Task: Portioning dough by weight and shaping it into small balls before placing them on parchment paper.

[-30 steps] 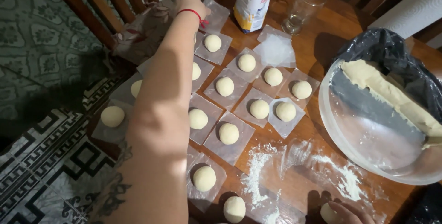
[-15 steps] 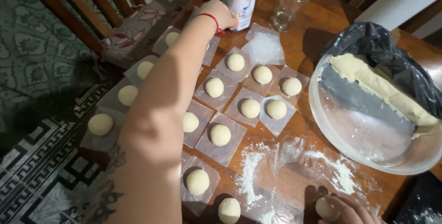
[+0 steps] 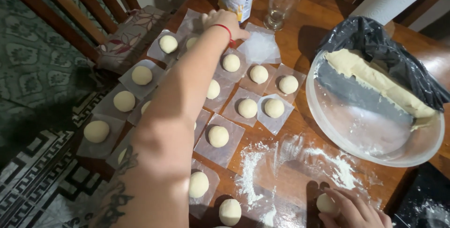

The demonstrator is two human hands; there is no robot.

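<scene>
Head view: floured wooden table (image 3: 300, 50), patterned rug (image 3: 33, 92) beside

A single head-worn camera looks steeply down from close above the wooden tabletop (image 3: 300, 54), facing away from the person; chairs (image 3: 79, 17) far-left, floured patch nearest.

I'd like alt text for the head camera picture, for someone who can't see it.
A person's left hand reaches across a wooden table over rows of dough balls on plastic squares, touching an empty square, while the right hand rests on a dough ball by scattered flour. A large bowl holds more dough.
</scene>
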